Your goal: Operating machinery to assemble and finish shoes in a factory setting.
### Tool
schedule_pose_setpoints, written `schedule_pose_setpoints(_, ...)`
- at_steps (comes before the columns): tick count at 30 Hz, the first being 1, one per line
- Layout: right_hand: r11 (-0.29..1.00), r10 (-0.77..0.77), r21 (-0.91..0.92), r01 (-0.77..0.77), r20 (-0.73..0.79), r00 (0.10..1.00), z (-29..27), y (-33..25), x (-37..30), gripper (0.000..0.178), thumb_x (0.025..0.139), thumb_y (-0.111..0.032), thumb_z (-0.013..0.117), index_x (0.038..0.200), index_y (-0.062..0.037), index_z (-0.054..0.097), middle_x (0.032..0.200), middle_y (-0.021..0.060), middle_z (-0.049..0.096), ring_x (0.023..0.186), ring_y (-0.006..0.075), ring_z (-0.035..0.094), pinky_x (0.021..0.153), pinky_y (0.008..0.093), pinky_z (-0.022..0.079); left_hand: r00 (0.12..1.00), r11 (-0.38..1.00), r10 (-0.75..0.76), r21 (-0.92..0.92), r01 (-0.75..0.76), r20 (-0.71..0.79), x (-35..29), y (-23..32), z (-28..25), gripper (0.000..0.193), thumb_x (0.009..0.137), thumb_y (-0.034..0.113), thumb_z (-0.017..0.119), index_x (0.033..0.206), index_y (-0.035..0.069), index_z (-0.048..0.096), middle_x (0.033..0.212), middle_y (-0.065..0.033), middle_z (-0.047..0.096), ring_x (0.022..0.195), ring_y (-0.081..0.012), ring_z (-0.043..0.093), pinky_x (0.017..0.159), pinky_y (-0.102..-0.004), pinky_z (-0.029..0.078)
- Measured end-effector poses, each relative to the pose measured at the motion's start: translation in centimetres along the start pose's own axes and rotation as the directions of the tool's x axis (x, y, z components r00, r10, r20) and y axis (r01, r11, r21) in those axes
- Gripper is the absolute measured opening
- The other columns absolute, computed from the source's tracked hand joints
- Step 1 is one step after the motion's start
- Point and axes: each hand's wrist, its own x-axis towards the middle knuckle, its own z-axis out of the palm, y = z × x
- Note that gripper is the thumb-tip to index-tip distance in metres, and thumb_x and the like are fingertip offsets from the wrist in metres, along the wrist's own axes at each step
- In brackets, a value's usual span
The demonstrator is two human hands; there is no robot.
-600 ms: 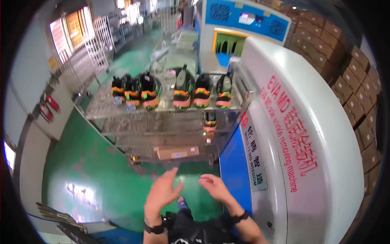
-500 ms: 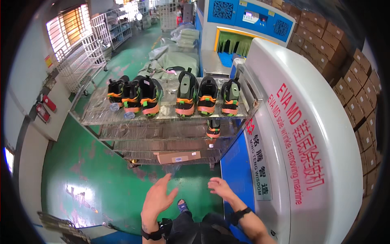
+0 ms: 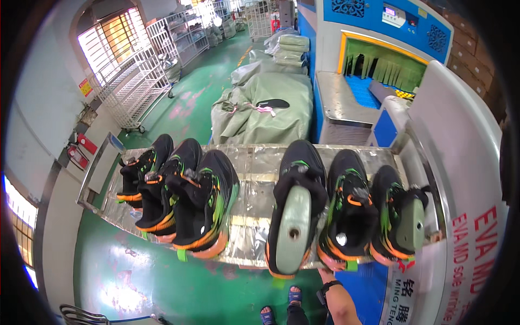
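Six shoes (image 3: 208,197) look soft and light; hold them at the back. Right hand (image 3: 326,274), half hidden at the rack (image 3: 254,189): can't tell its grip. Left hand isn't seen.

I see six dark shoes (image 3: 215,170) on a metal shelf (image 3: 252,192), three each side of a gap; two of the right trio hold pale green lasts (image 3: 296,214). The right hand (image 3: 327,275), mostly hidden, is at its near edge.

Six shoes (image 3: 219,173) stand on the rack (image 3: 252,206), sacks (image 3: 284,105) behind it, a machine (image 3: 476,146) right.
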Motion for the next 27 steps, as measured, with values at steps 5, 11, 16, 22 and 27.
schedule_pose_setpoints(5, 0.979, 0.131, 0.146, -0.144, 0.095, 0.987, -3.1, -1.4, -2.2, 0.037, 0.084, -0.029, 0.059, 0.112, -0.0052, 0.055, 0.106, 0.0124, 0.059, 0.100, 0.0275, 0.055, 0.087, 0.0386, 0.045, 0.995, 0.993, -0.058, -0.094, 0.066, 0.087, 1.8, 4.4, -0.7, 0.040, 0.087, 0.023, 0.059, 0.125, 0.010, 0.053, 0.105, -0.0183, 0.067, 0.092, -0.0327, 0.066, 0.080, -0.0405, 0.051)
schedule_pose_setpoints(11, 0.922, 0.209, 0.283, -0.265, 0.214, 0.954, -10.3, -6.8, -8.8, 0.028, 0.080, -0.024, 0.065, 0.097, -0.0026, 0.059, 0.088, 0.0134, 0.062, 0.083, 0.0241, 0.061, 0.073, 0.0352, 0.051, 1.000, 0.994, 0.011, -0.105, -0.009, 0.023, 3.2, 12.4, -6.8, 0.045, 0.087, 0.024, 0.059, 0.125, 0.002, 0.053, 0.107, -0.0219, 0.066, 0.094, -0.0364, 0.065, 0.084, -0.0392, 0.051)
schedule_pose_setpoints(16, 0.697, 0.273, 0.457, -0.553, 0.545, 0.793, -17.4, -11.3, -17.6, 0.021, 0.087, -0.028, 0.059, 0.088, -0.0073, 0.060, 0.086, 0.0124, 0.066, 0.073, 0.0265, 0.064, 0.062, 0.0452, 0.049, 0.982, 0.987, 0.068, 0.134, -0.092, 0.178, 7.0, 15.2, -11.7, 0.063, 0.084, 0.028, 0.063, 0.135, -0.002, 0.042, 0.119, -0.0238, 0.060, 0.109, -0.0380, 0.058, 0.093, -0.0392, 0.048)
schedule_pose_setpoints(22, 0.757, -0.571, 0.651, 0.059, 0.615, 0.544, -27.8, -20.6, -29.5, 0.016, 0.090, -0.015, 0.057, 0.100, -0.0052, 0.064, 0.090, 0.0067, 0.064, 0.078, 0.0202, 0.062, 0.064, 0.0326, 0.050, 0.806, 0.772, 0.551, 0.234, -0.591, 0.217, 8.2, 19.6, -15.7, 0.083, 0.079, 0.042, 0.066, 0.141, -0.004, 0.034, 0.146, -0.0298, 0.028, 0.132, -0.0463, 0.031, 0.111, -0.0503, 0.024)
schedule_pose_setpoints(27, 0.899, -0.284, 0.375, -0.228, 0.893, 0.349, -32.8, -32.4, -33.4, 0.024, 0.092, -0.027, 0.057, 0.095, -0.0044, 0.066, 0.082, 0.0038, 0.064, 0.068, 0.0088, 0.058, 0.059, 0.0255, 0.046, 0.386, 0.348, 0.898, 0.195, -0.917, 0.211, 6.8, 22.1, -21.4, 0.075, 0.072, 0.038, 0.065, 0.133, 0.001, 0.045, 0.140, -0.0224, 0.040, 0.131, -0.0371, 0.036, 0.109, -0.0509, 0.026)
